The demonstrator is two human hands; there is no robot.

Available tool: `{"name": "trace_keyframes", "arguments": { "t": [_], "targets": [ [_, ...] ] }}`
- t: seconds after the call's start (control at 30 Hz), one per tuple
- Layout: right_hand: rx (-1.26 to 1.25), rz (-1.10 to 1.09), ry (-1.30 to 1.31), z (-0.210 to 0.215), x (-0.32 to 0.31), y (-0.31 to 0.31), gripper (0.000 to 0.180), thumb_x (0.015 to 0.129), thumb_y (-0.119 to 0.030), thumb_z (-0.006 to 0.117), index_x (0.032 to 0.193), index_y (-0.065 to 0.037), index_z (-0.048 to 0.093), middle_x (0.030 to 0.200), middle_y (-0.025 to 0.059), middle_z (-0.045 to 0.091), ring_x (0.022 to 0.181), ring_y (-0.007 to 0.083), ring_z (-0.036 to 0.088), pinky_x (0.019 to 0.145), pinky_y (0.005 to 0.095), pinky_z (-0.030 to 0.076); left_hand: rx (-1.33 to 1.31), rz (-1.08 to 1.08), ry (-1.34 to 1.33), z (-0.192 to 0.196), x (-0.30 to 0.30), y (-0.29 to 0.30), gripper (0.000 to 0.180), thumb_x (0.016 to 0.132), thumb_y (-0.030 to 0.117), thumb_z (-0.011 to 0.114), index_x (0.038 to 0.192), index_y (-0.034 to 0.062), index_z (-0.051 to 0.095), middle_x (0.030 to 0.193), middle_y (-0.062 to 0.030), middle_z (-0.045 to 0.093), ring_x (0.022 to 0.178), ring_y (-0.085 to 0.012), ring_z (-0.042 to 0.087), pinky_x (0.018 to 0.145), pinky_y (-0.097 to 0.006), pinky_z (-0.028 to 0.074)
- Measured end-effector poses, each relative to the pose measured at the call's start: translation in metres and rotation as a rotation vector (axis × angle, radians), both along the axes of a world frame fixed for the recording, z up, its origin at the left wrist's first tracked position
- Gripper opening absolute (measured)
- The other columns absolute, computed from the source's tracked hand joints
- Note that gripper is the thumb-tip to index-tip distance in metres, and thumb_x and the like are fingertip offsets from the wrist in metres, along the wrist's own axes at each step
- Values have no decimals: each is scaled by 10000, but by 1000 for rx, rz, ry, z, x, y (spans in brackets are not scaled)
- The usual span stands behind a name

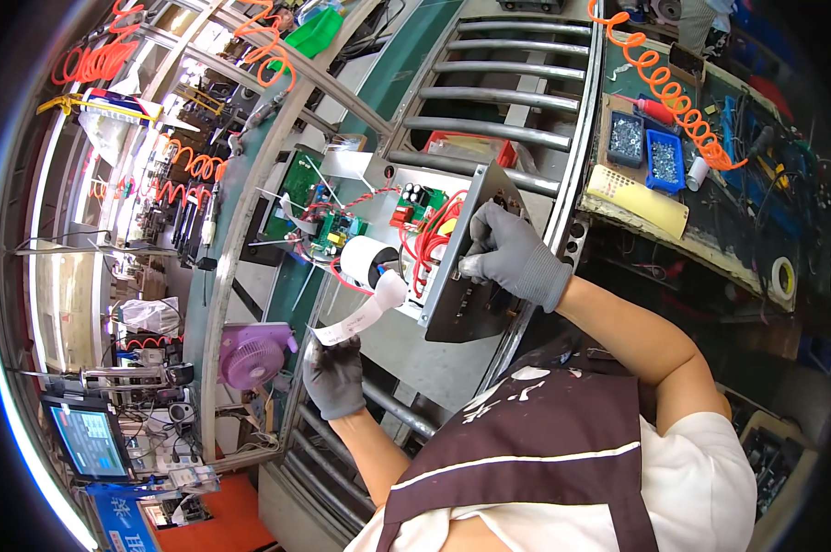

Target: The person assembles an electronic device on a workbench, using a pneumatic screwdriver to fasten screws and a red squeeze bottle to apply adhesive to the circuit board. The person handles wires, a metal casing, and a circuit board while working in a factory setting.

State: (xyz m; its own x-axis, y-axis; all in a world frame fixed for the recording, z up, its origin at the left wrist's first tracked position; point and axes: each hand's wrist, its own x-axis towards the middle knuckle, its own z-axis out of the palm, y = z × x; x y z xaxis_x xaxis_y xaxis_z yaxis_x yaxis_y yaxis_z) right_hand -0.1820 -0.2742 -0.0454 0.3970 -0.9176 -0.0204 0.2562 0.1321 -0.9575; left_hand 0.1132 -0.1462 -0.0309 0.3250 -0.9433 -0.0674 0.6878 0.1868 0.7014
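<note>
My left hand [334, 377], in a grey glove with darkened fingertips, pinches the lower end of a curling white paper strip [358, 318]. The strip's upper part bends up beside a white cylinder [367, 259] with a dark end. In a matching grey glove, my right hand [515, 254] has its fingers curled together at the dark front panel [475, 285] of an electronic unit. Whatever those fingers pinch is too small to name. Behind the panel lie bundled red wires [426, 247] and a green circuit board [417, 199] with black cylindrical parts. More boards and wires spread to the left.
The unit sits over a roller conveyor [493, 83]. On the right bench are a blue bin of small metal parts [664, 160], a perforated yellow sheet [638, 201] and a tape roll [783, 278]. An orange coiled hose [673, 87] hangs above. A purple fan [254, 357] stands left.
</note>
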Motion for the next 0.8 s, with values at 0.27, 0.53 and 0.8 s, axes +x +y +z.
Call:
{"name": "trace_keyframes", "arguments": {
  "t": [0.27, 0.53, 0.8],
  "targets": [
    [24, -7, 11, 13, -3, 4, 318, 709, 42, 651, 822, -52, 369, 688, 52, 509, 565, 119, 536, 494, 257, 449, -17, -6, -60, 2, 21, -10, 286, 887, 212, 508, 1092, 24, 574, 1057, -160, 621, 938, -296, 603, 831, -468, 482],
    [-124, -286, 113, 42, -28, -35, 169, 819, -144, 616, 880, -24, 515, 686, 59, 581, 495, 87, 524, 457, 220, 431, -60, 204, -420, 42, 38, -29, 212, 883, 128, 493, 1037, -10, 543, 962, -125, 607, 889, -232, 615, 789, -382, 519],
    [-659, 117, 156, 148, 122, -123, 221, 787, -162, 641, 920, 10, 598, 811, 34, 595, 706, 67, 548, 655, 234, 462, -33, 196, -998, 126, 96, -107, 228, 789, 100, 535, 952, -42, 606, 830, -39, 587, 792, -94, 524, 729, -221, 416]
  ]
}}
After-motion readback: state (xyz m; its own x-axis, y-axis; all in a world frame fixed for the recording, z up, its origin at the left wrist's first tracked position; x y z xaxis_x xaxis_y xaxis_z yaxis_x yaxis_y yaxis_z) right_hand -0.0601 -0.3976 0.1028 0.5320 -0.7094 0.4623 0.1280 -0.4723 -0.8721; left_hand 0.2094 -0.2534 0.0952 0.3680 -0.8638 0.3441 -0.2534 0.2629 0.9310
